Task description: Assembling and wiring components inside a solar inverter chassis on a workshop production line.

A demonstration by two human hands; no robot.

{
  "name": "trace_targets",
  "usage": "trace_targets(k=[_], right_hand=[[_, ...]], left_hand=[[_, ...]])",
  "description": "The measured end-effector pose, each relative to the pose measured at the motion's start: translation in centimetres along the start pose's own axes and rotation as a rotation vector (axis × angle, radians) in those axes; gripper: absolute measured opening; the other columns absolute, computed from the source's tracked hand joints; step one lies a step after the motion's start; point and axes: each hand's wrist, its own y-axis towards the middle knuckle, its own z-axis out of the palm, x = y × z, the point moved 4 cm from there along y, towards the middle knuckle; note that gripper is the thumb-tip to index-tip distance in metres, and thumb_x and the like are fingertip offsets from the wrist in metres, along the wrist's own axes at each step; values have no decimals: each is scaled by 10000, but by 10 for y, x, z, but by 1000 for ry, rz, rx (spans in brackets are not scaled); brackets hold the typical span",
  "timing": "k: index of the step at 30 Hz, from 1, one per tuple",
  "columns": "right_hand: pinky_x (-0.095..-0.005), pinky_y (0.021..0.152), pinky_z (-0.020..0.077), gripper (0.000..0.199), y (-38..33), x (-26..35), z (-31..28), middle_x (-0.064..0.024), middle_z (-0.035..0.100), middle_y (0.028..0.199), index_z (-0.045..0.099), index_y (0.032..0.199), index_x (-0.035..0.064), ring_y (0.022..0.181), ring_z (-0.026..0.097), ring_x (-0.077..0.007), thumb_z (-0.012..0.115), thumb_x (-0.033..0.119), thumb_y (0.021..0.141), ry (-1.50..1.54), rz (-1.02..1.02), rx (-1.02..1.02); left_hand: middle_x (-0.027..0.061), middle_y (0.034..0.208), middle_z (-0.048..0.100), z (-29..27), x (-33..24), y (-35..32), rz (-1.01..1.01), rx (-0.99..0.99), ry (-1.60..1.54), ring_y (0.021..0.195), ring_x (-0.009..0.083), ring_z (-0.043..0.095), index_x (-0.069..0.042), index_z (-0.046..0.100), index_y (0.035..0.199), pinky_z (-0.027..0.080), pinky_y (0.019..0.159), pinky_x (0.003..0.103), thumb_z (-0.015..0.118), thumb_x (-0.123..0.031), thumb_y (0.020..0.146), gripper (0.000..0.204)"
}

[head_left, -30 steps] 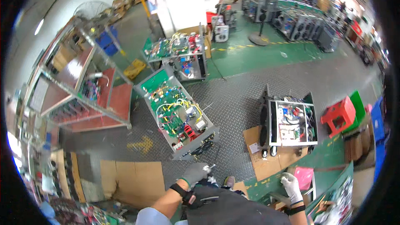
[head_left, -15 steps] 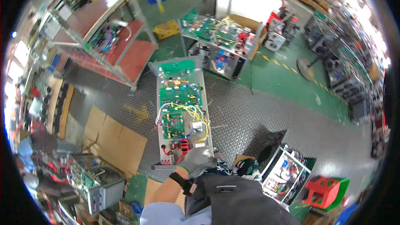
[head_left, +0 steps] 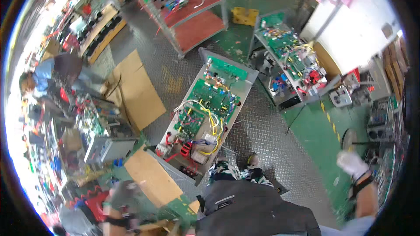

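Note:
My left hand (head_left: 125, 196), in a grey glove with a black wrist band, is at the lower left beside a cardboard sheet (head_left: 153, 178). Motion smears its fingers. Far out to the right, my right hand (head_left: 353, 164) wears a pale glove and black band over the green floor; its finger shape is unclear. Neither hand touches the long metal chassis (head_left: 239, 108) lying slantwise in front of me. The chassis carries green circuit boards (head_left: 214, 98), yellow and white wires (head_left: 214, 122) and a red-and-black coil (head_left: 186, 149).
A metal rack with red shelves (head_left: 199, 30) stands ahead. Right of it is a cart of circuit boards (head_left: 286, 43). More cardboard (head_left: 139, 94) lies left, near an opened metal unit (head_left: 109, 149) and another person (head_left: 46, 72). A round-based stand (head_left: 348, 139) is at the right.
My left hand has left the near end of the chassis and swung to the lower left. My right hand has come into view. The view has turned, so the chassis now appears slanted.

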Motion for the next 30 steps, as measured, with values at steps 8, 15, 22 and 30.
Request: trace_targets(k=[8, 15, 22, 30], right_hand=[[-411, 705, 498, 336, 349, 267, -289, -180, 651, 867, 638, 915, 17, 800, 628, -343, 509, 326, 880, -53, -739, -303], [-403, 912, 465, 329, 428, 458, -83, -192, 624, 1108, 600, 1125, 20, 1038, 595, -335, 590, 223, 866, 555, -783, -233], [-441, 646, 509, 228, 447, 517, -31, -129, 662, 797, 633, 968, 91, 736, 653, -317, 521, 269, 880, 147, -884, 84], [-341, 748, 522, 249, 420, 517, -30, -32, 665, 999, 623, 1031, 38, 812, 649, -200, 555, 211, 865, 7, -1272, 424]], left_hand=[[62, 899, 672, -35, -258, 30, 16, 61, 1116, 622, 162, 618, -62, 572, 1186, 500, 547, 326, 504, -202, 918, 310], [69, 677, 561, 167, -9, 223, 362, -314, -69, 624, 161, 538, -38, 605, 794, 435, 578, 327, 588, -223, 900, 214], [-69, 745, 524, 253, -40, 212, -65, -84, -699, 637, 27, 438, -42, 621, 998, 340, 532, 210, 559, -234, 932, 212], [-26, 772, 589, 316, -33, 217, -81, -213, -500, 645, 68, 509, -11, 587, 1124, 408, 541, 253, 568, -210, 921, 285]])
